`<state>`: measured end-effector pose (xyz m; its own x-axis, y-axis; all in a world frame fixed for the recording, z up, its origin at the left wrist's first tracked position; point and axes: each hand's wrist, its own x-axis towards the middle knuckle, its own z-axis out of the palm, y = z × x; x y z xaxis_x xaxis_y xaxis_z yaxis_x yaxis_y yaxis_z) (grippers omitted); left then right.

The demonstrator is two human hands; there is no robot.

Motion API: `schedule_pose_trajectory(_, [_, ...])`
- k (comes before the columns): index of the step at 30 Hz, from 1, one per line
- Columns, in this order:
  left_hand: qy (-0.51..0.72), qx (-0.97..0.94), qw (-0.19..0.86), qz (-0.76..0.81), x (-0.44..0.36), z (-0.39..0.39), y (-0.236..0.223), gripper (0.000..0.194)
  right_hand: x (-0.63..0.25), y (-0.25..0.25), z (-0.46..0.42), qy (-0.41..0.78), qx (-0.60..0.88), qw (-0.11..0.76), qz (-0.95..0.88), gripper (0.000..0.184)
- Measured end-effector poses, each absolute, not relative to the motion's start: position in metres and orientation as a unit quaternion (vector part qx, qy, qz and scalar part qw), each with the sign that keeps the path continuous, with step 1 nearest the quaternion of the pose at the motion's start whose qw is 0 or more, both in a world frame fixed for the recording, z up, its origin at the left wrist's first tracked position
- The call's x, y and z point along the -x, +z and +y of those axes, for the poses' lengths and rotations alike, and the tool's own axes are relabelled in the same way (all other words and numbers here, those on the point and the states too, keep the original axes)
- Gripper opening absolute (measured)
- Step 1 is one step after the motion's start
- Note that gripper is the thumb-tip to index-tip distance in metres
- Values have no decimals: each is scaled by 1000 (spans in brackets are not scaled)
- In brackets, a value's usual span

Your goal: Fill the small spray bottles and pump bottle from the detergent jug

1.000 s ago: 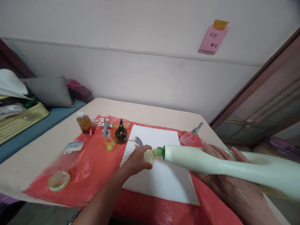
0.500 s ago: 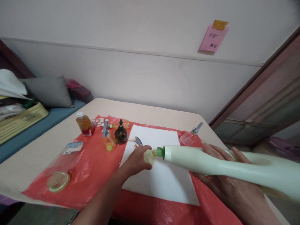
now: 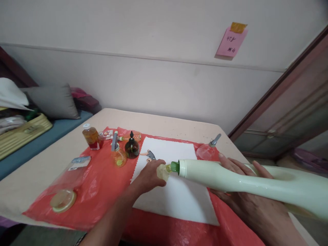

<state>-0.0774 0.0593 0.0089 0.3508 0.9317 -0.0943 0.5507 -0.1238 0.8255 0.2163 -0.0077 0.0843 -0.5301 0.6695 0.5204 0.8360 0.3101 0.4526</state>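
Pale-green handled bottle (image 3: 246, 185) was held nearly level above the white cloth (image 3: 179, 200), its green spout (image 3: 175, 166) at the neck of a small clear bottle (image 3: 162, 172). The right hand (image 3: 252, 208) gripped it with curled fingers; the left hand (image 3: 150, 175) had its fingers around the small bottle. A slipping grip or steeper tilt might have spilled contents. The handled bottle's base was cut off, and any flow was indiscernible.

The pale-green container (image 3: 256, 181) at four o'clock is smooth, glossy plastic, the red sheet (image 3: 102, 184) at eight shiny, crinkled plastic, the white cloth (image 3: 176, 201) at six matt
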Motion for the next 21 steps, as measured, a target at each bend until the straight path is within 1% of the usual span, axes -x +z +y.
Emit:
schedule_pose_trajectory(5, [233,-713,409,519,77,60,9,65,-218,83,-7,-351,470,112,-802,52])
schedule_pose_trajectory(11, [229,-712,412,521,78,60,9,67,-216,84,-9,-376,449,94,-805,48])
schedule_pose_trajectory(18, [234,-713,410,518,77,60,7,65,-217,83,-8,-344,473,119,-802,51])
schedule_pose_trajectory(21, [240,-709,419,515,77,60,7,64,-217,83,-8,-351,471,111,-802,49])
